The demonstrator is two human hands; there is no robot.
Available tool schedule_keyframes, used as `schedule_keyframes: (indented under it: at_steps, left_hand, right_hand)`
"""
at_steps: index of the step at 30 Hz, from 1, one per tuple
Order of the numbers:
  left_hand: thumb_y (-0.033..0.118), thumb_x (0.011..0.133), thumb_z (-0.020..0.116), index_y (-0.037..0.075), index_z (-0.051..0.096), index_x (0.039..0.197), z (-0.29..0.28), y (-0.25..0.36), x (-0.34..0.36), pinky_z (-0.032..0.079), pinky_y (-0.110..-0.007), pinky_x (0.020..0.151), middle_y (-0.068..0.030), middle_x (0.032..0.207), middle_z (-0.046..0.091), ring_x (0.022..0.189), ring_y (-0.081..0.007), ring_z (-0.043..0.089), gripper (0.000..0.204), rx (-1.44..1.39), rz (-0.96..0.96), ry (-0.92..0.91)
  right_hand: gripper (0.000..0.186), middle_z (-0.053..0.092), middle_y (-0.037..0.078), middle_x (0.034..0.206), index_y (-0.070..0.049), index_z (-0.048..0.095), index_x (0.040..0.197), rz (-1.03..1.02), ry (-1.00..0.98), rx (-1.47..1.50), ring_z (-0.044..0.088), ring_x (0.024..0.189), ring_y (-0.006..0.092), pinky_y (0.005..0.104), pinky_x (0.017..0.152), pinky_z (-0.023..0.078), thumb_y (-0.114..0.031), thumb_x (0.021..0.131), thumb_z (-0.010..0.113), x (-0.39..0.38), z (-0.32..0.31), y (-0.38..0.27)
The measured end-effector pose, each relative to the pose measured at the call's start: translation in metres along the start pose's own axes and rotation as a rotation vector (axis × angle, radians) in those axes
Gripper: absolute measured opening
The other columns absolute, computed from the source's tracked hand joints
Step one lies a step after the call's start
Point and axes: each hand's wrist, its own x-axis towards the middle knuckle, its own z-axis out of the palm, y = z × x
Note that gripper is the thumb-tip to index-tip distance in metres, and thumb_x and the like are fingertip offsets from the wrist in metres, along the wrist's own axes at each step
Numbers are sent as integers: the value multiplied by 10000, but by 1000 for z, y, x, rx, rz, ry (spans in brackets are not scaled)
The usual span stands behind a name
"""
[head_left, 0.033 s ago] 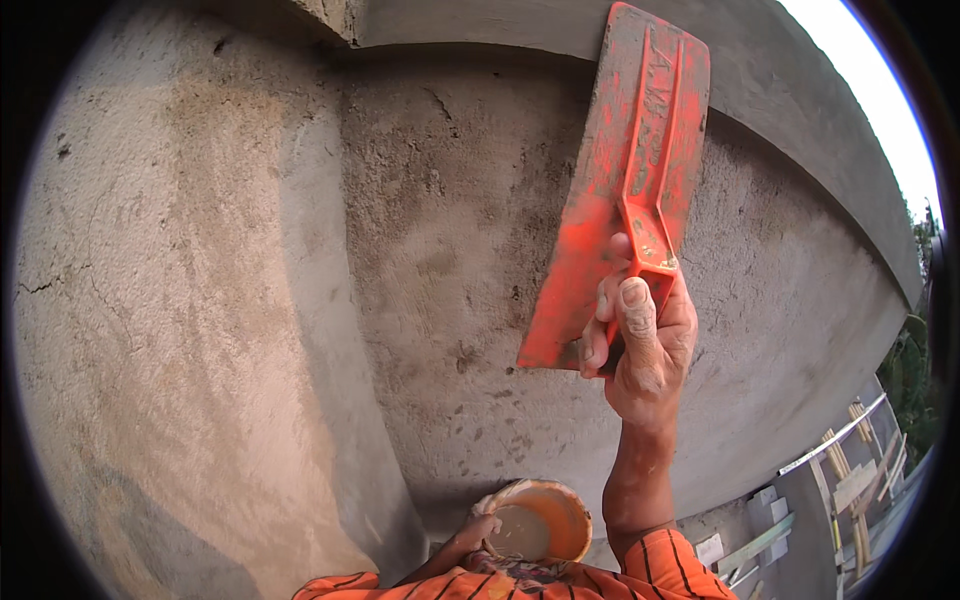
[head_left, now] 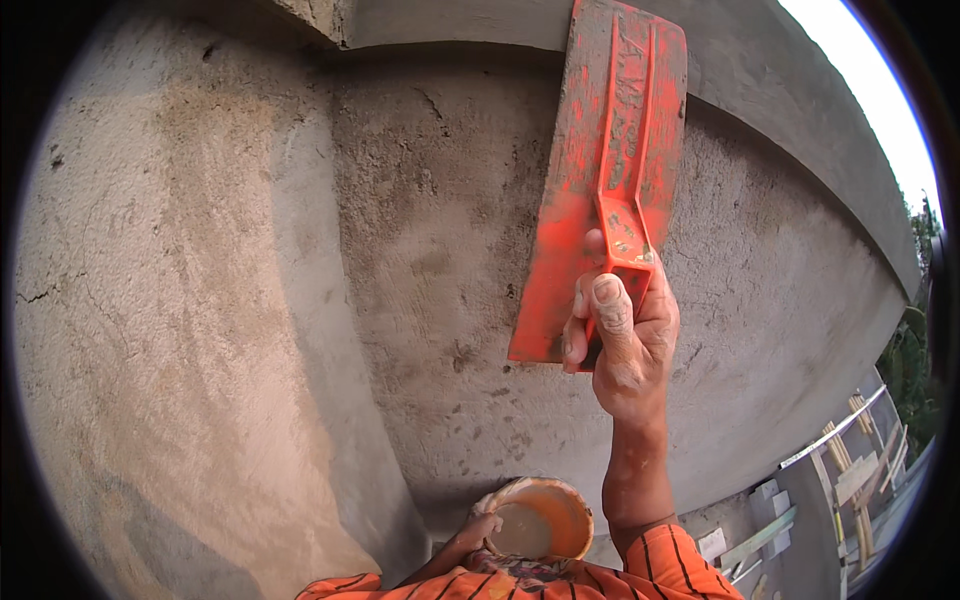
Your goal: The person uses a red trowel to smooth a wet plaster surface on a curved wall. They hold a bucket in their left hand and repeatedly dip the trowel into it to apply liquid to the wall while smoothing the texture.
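Before the wall [head_left: 450, 250], my right fingers [head_left: 574, 340] are clasping a plastering float [head_left: 610, 190], left fingers [head_left: 486, 522] pinching the bucket rim [head_left: 542, 481]; tilting risks spilling.

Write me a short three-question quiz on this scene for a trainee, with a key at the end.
1. True or false: the right hand grips the red float by its handle.
2. Multiple choice: what does the left hand touch?
A) a brush
B) an orange bucket
C) a coil of rope
3. Fill in the blank: the right sleeve is orange with dark ____.

Key: 1. true; 2. B; 3. stripes
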Motion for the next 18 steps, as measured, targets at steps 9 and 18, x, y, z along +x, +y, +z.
schedule_keyframes:
  at_steps: [9,18]
  left_hand:
    - [-27,596,494,3,535,1142,3,-1,2,441,-258,627,-56,947,537,819,-175,514,548,9,15,-41]
    - [-44,594,491,1,533,1154,0,-5,6,442,-250,637,-49,957,541,824,-173,521,564,-58,67,-59]
  right_hand:
    - [334,534,11,783,1,490,1263,-238,386,82,490,470,43,203,364,411,-205,1004,443,35,-121,-39]
    - [498,581,58,812,-20,615,1110,558,-117,-219,513,590,134,273,531,415,-386,796,739,-125,-167,-33]
